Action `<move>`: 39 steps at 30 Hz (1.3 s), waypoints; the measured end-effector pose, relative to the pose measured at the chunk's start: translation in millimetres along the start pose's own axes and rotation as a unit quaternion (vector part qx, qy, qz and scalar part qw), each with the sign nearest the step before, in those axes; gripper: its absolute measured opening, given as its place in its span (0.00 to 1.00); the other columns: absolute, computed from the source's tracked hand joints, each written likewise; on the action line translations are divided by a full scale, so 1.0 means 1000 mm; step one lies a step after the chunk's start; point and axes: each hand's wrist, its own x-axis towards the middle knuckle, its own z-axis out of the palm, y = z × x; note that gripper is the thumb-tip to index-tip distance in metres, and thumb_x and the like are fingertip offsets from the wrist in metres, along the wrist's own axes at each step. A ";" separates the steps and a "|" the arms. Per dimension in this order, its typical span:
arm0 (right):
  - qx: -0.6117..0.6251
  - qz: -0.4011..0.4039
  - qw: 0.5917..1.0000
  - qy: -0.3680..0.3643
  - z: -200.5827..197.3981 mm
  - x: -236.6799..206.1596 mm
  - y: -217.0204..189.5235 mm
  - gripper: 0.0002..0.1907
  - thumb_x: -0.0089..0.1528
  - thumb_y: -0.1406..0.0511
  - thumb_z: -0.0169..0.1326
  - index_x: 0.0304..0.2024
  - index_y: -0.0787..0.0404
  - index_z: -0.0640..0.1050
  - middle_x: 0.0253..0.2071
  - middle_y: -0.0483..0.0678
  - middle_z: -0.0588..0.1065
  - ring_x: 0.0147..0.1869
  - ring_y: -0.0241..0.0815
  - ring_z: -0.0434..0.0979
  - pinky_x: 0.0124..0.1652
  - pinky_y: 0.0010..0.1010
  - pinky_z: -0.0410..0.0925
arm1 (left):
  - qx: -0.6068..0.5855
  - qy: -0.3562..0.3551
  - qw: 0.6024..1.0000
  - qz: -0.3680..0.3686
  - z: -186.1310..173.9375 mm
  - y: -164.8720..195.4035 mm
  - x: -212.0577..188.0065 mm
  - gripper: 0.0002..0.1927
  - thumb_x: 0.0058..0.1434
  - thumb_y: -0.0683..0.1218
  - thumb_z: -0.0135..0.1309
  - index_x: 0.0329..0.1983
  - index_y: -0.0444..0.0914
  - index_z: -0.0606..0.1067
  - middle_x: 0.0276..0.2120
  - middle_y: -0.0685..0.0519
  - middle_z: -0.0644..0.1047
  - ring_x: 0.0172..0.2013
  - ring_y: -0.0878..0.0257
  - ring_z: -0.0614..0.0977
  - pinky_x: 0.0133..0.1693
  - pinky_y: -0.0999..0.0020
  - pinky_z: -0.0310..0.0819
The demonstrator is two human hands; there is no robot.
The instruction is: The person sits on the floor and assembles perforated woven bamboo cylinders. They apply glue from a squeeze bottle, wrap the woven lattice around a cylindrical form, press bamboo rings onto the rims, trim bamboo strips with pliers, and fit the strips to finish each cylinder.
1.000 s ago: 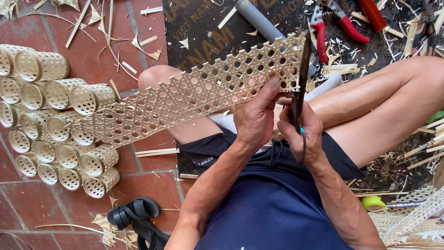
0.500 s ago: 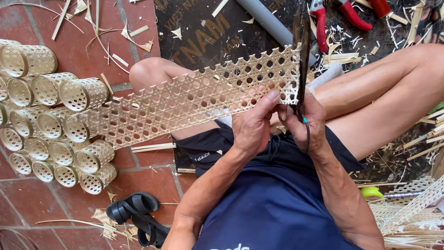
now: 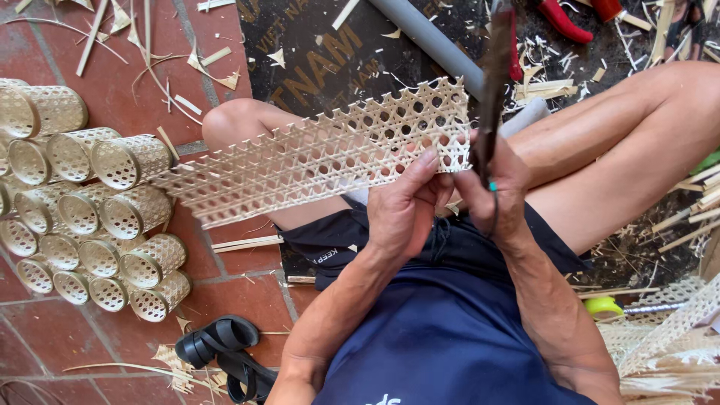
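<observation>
Woven strip (image 3: 315,161) spans frame centre, across the knees. Left hand (image 3: 405,210) pinches its right end, fingers clenched on the edge. Right hand (image 3: 499,199) grips a dark blade (image 3: 493,82) upright beside it. Strip looks light, springy, open-weave; best held at the edges.

Left of the grip, the woven strip (image 3: 315,154) spans the bare knee (image 3: 232,124), and beyond its far end stacked woven cylinders (image 3: 90,202) block the tiled floor (image 3: 120,82). Beyond the grip lies a grey pipe (image 3: 427,41); to its right, the raised thigh (image 3: 622,142) walls off passage.
</observation>
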 end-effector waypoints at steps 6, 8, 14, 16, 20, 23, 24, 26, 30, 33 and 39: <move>-0.202 -0.044 0.977 0.053 -0.089 0.063 -0.009 0.19 0.69 0.70 0.57 0.62 0.71 0.74 0.40 0.47 0.74 0.42 0.32 0.75 0.46 0.24 0.70 | 0.050 -0.051 0.997 0.006 -0.044 0.032 0.021 0.09 0.69 0.41 0.55 0.50 0.32 0.77 0.38 0.49 0.81 0.34 0.60 0.81 0.35 0.63 0.75; -0.546 -0.203 0.809 0.080 -0.145 0.084 -0.028 0.21 0.64 0.71 0.66 0.57 0.71 0.76 0.45 0.58 0.78 0.47 0.47 0.79 0.51 0.33 0.73 | 0.022 -0.066 0.997 -0.023 -0.050 0.038 0.028 0.10 0.67 0.41 0.57 0.49 0.34 0.76 0.41 0.49 0.81 0.36 0.61 0.81 0.36 0.65 0.75; -0.113 -0.027 0.992 0.053 -0.170 0.029 -0.033 0.20 0.69 0.69 0.52 0.63 0.67 0.68 0.34 0.45 0.66 0.34 0.32 0.67 0.40 0.22 0.68 | 0.297 -0.179 0.933 0.095 -0.017 0.091 0.042 0.15 0.71 0.44 0.56 0.57 0.32 0.73 0.47 0.44 0.69 0.45 0.60 0.69 0.46 0.68 0.63; -0.154 -0.042 0.986 0.056 -0.147 0.004 -0.042 0.26 0.63 0.66 0.53 0.63 0.65 0.67 0.40 0.44 0.67 0.43 0.31 0.69 0.48 0.22 0.73 | 0.415 -0.318 0.828 0.202 -0.006 0.121 0.030 0.17 0.73 0.48 0.55 0.62 0.38 0.73 0.63 0.47 0.71 0.61 0.61 0.73 0.63 0.70 0.66; -0.488 -0.158 0.858 -0.002 -0.105 0.000 -0.062 0.26 0.64 0.69 0.65 0.62 0.67 0.71 0.44 0.53 0.70 0.39 0.44 0.71 0.42 0.34 0.69 | 0.420 -0.275 0.807 0.310 0.008 0.121 0.022 0.17 0.68 0.45 0.60 0.59 0.37 0.76 0.62 0.49 0.69 0.60 0.61 0.74 0.61 0.68 0.67; -0.488 -0.185 0.853 0.002 -0.074 0.000 -0.069 0.33 0.57 0.69 0.65 0.64 0.70 0.72 0.46 0.58 0.70 0.39 0.50 0.73 0.39 0.39 0.70 | 0.390 -0.215 0.815 0.370 0.010 0.099 0.024 0.15 0.63 0.35 0.67 0.52 0.37 0.81 0.57 0.51 0.69 0.56 0.59 0.80 0.58 0.66 0.79; -0.500 -0.231 0.835 0.005 -0.067 0.001 -0.069 0.34 0.54 0.69 0.66 0.62 0.70 0.72 0.45 0.59 0.70 0.41 0.55 0.73 0.40 0.42 0.69 | 0.377 -0.199 0.821 0.381 0.010 0.092 0.023 0.16 0.62 0.32 0.68 0.50 0.37 0.81 0.55 0.51 0.69 0.54 0.59 0.82 0.57 0.66 0.82; -0.525 -0.273 0.806 -0.001 -0.057 0.000 -0.071 0.35 0.48 0.69 0.66 0.58 0.71 0.73 0.41 0.59 0.70 0.41 0.59 0.74 0.40 0.46 0.70 | 0.374 -0.203 0.821 0.379 0.007 0.084 0.013 0.18 0.59 0.31 0.69 0.50 0.39 0.81 0.54 0.53 0.66 0.54 0.59 0.82 0.56 0.68 0.84; -0.546 -0.254 0.797 -0.045 -0.055 -0.001 -0.081 0.38 0.44 0.69 0.65 0.58 0.69 0.74 0.40 0.56 0.71 0.43 0.58 0.77 0.42 0.45 0.71 | 0.328 -0.199 0.843 0.376 0.001 0.071 -0.005 0.17 0.56 0.36 0.71 0.47 0.38 0.81 0.55 0.52 0.66 0.52 0.60 0.80 0.55 0.68 0.78; -0.497 -0.230 0.830 -0.102 -0.061 -0.001 -0.094 0.37 0.43 0.69 0.64 0.56 0.69 0.75 0.39 0.55 0.73 0.43 0.56 0.78 0.41 0.43 0.71 | 0.301 -0.219 0.849 0.375 -0.007 0.071 -0.008 0.14 0.56 0.39 0.69 0.45 0.38 0.81 0.54 0.51 0.67 0.52 0.59 0.81 0.53 0.67 0.79; -0.612 -0.298 0.731 -0.042 -0.060 -0.004 -0.104 0.36 0.39 0.67 0.62 0.53 0.72 0.77 0.33 0.56 0.72 0.39 0.57 0.79 0.43 0.46 0.74 | 0.316 -0.219 0.844 0.373 -0.009 0.073 -0.013 0.13 0.58 0.38 0.68 0.45 0.37 0.81 0.51 0.51 0.68 0.51 0.62 0.77 0.57 0.66 0.77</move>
